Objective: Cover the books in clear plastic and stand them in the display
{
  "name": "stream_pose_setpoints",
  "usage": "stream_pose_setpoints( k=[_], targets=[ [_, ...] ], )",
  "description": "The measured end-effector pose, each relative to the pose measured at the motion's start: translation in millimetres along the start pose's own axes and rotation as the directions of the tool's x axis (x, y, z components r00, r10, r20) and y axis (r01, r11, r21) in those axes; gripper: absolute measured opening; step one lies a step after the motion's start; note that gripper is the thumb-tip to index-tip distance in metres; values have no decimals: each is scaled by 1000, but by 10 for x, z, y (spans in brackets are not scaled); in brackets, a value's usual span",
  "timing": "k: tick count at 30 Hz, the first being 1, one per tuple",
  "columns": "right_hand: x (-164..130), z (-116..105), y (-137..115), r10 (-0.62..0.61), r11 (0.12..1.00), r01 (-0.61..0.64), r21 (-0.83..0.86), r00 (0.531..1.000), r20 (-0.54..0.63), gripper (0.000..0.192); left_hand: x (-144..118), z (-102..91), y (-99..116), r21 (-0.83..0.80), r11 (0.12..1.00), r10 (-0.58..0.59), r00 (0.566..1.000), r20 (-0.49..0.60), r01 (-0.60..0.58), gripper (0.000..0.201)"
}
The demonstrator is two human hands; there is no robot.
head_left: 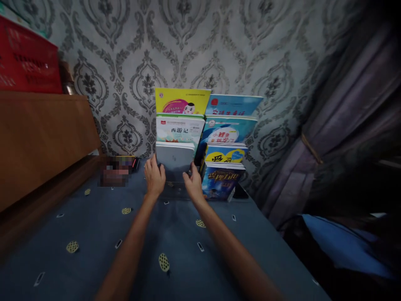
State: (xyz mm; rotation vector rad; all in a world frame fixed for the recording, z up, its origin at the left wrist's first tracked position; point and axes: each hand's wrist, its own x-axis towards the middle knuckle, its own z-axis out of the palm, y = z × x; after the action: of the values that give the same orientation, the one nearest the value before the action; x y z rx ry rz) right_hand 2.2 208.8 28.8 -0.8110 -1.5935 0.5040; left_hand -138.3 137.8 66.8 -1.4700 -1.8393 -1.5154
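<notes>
A grey, plain-covered notebook (174,161) stands upright at the front of the left row of books, with white page edges along its top. My left hand (154,177) grips its left edge, thumb towards the front cover. On the opposite side, my right hand (193,182) is closed on the right edge near the lower corner. Behind the notebook rise a pale book with Chinese lettering (180,128) and a taller yellow book (182,99). Beside my right hand is a dark blue book (221,180). Below the notebook, a dark, see-through front is hard to make out.
More upright books, including a yellow-and-blue one (224,154) and a light blue one (232,104), form the right row. A dark flat object (240,192) lies beside them. Wooden furniture (44,138) borders the patterned blue cloth (103,259) on the left; a curtain (300,167) hangs right.
</notes>
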Motion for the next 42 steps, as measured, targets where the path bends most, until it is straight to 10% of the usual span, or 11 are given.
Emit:
stream_pose_setpoints(
  k=[32,37,42],
  targets=[
    [-103,-88,-178,76,997,-75,-17,988,133,72,223,-81,-160,-324,944,97,989,113,-56,63],
    [-423,-218,-220,-11,999,21,-44,979,202,69,50,-183,-428,-145,981,151,970,188,-125,59],
    [-961,-259,-246,-112,993,117,15,899,422,63,-39,-317,-900,311,950,-122,935,333,14,53]
  ],
)
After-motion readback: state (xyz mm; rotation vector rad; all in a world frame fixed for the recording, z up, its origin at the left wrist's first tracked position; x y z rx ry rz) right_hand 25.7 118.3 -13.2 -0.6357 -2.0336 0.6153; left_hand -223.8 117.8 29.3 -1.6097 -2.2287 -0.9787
